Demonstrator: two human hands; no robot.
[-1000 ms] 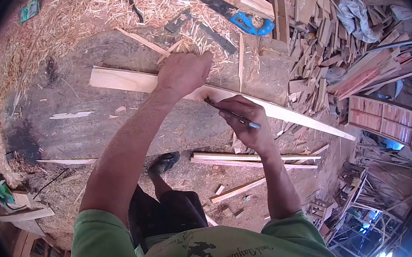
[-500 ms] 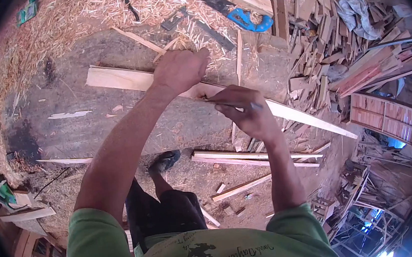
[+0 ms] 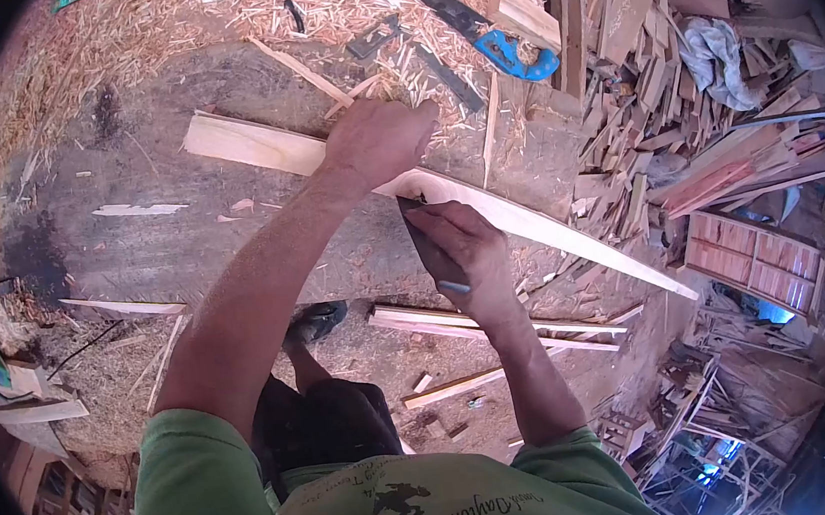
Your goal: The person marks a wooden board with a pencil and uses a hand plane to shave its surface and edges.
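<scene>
My left hand [image 3: 385,143] is closed over the upper middle of a long pale wooden strip [image 3: 255,145], which runs slantwise across the work surface. My right hand [image 3: 467,247] is closed around a dark, flat blade-like tool [image 3: 423,241], with a bluish-grey end showing by the palm. The tool's upper end meets the strip's near edge, right beside a small dark notch or knot [image 3: 418,198]. Part of the strip is hidden beneath my left hand.
A handsaw [image 3: 517,55] with a blue handle lies beyond the strip, near a dark metal piece [image 3: 449,78] and thin wood slivers. Shavings [image 3: 178,31] cover the far side. Offcuts [image 3: 621,135] are heaped at right; longer strips [image 3: 419,319] lie on the ground below.
My right hand has moved left and turned, swinging the tool from lying nearly along the strip to a steep angle against its edge. My left hand stays on the strip. The view has shifted slightly.
</scene>
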